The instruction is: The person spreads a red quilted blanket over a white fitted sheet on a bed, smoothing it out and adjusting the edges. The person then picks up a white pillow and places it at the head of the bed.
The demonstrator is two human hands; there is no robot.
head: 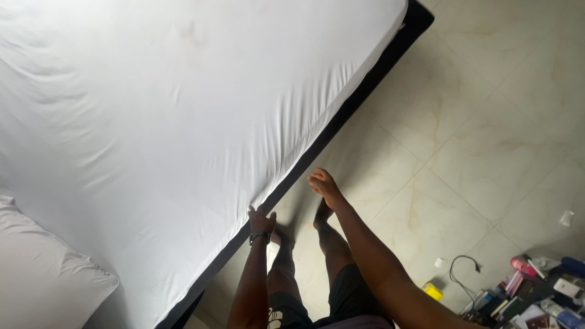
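Overhead, item one: white fitted sheet [183, 109] stretched across the mattress on a dark bed frame [365, 91]. Item two: pillow [42, 274], lower left corner. Item three: your left hand [261, 220], pinching the sheet's edge. Item four: your right hand [325, 185], open, empty, just off that edge.

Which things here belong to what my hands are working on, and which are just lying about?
In hand:
left hand at the sheet's edge
right hand, open
white sheet
dark bed frame

Lying about:
pillow
black cable
yellow object
floor clutter
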